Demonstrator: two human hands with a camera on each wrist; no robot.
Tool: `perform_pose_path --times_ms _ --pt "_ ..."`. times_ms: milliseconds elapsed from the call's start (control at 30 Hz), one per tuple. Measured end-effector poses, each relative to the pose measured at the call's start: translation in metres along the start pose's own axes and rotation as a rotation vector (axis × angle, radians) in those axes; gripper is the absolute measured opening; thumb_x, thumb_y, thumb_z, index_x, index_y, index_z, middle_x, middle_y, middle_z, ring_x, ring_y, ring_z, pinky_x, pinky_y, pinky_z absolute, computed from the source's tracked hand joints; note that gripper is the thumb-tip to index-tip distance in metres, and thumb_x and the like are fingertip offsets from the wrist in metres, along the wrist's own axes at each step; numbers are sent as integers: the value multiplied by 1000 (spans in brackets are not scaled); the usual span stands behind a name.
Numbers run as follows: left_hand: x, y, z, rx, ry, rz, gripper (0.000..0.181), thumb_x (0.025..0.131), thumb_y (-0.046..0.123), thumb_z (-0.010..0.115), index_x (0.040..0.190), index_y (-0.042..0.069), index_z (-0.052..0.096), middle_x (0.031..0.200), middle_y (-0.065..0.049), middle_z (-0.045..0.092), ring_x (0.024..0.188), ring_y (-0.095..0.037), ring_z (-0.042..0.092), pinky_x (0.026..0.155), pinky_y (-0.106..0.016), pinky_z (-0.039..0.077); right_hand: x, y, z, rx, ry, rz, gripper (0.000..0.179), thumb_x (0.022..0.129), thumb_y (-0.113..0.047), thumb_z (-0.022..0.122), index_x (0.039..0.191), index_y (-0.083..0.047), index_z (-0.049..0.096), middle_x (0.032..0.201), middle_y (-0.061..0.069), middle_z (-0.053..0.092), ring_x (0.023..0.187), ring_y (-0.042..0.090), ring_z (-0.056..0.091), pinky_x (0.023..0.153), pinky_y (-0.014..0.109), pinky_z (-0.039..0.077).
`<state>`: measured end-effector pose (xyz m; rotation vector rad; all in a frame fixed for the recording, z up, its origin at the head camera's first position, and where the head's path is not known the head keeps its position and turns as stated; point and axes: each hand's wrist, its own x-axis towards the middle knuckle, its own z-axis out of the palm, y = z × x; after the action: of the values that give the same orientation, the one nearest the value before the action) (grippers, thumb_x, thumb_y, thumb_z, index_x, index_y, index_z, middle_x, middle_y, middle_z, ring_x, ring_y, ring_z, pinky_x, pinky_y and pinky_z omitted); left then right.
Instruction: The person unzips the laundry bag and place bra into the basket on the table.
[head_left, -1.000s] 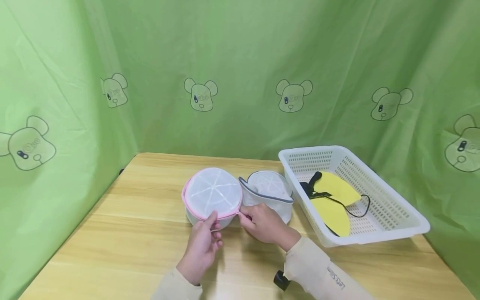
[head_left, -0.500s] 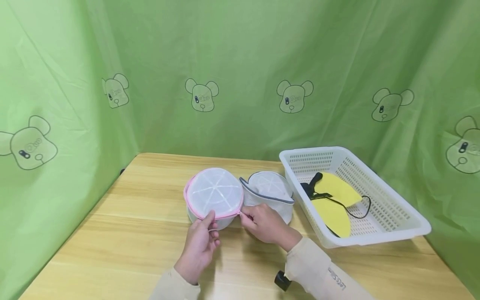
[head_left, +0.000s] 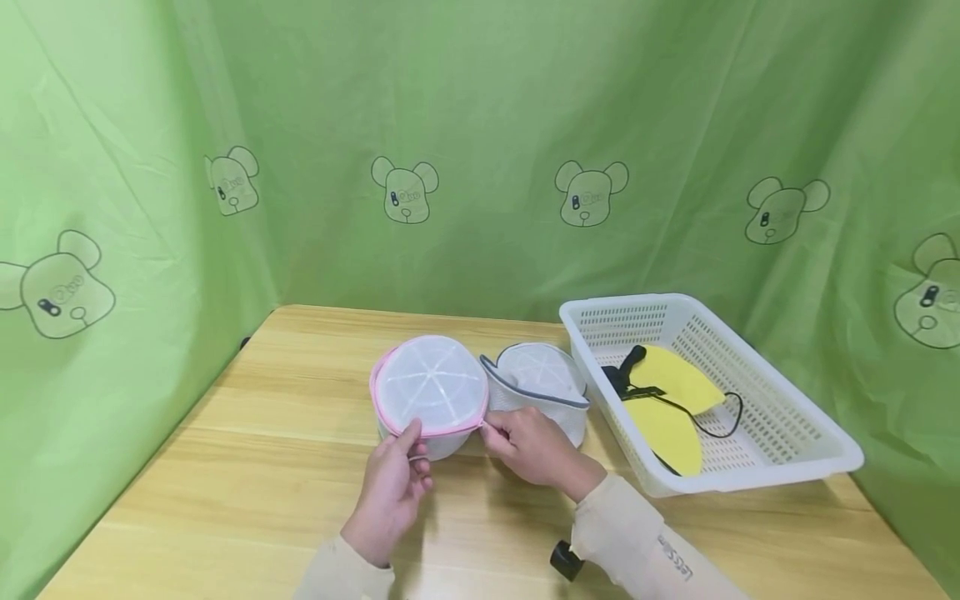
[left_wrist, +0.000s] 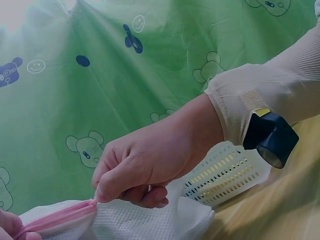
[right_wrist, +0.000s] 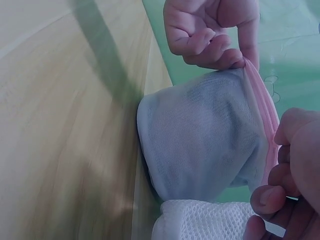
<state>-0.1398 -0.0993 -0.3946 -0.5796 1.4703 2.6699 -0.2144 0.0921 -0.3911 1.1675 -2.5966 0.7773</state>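
A round white mesh wash bag [head_left: 431, 379] with a pink zipper [left_wrist: 57, 220] around its lid stands on the table. My left hand [head_left: 386, 496] pinches its near rim, thumb on top and fingers below. My right hand [head_left: 534, 450] pinches the pink zipper at the rim's right side; the fingers mostly cover the zipper pull. In the right wrist view, the left hand [right_wrist: 207, 32] grips the zipper edge above the bag's creased mesh wall [right_wrist: 200, 135]. Just behind the right hand is a second mesh bag [head_left: 543, 371], grey-trimmed, its lid partly unzipped.
A white perforated basket [head_left: 783, 408] stands on the table's right, holding yellow pieces [head_left: 671, 433] with black straps and a black cord. A black device [left_wrist: 272, 137] is strapped to the right wrist. Green curtains [head_left: 480, 83] surround the wooden table [head_left: 247, 467].
The left hand has slid a little left along the near rim, still pinching it. The pink-zipped bag has shifted slightly right. The right hand keeps its grip at nearly the same place.
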Motion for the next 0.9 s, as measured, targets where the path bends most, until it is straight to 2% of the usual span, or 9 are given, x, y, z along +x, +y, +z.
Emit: perform_pose_path --times_ms 333,567,900 --pt "1 4 -5 1 2 8 22 99 32 56 97 11 49 78 5 50 63 -5 43 57 -18 38 0 2 -3 21 -15 39 37 94 -14 57 60 -19 42 53 -15 34 49 0 35 45 18 29" --pt "2 6 -8 3 -7 26 21 99 30 56 98 10 50 78 5 50 64 -6 43 59 -19 38 1 7 -3 14 14 22 37 93 -11 56 59 -18 41 54 -14 32 50 0 34 45 19 28" --pt "4 11 -10 -31 20 19 20 99 27 56 96 10 48 76 5 49 61 -5 43 56 -18 37 0 11 -3 11 8 60 36 92 -11 54 60 -18 40 53 -13 31 50 1 35 46 19 29"
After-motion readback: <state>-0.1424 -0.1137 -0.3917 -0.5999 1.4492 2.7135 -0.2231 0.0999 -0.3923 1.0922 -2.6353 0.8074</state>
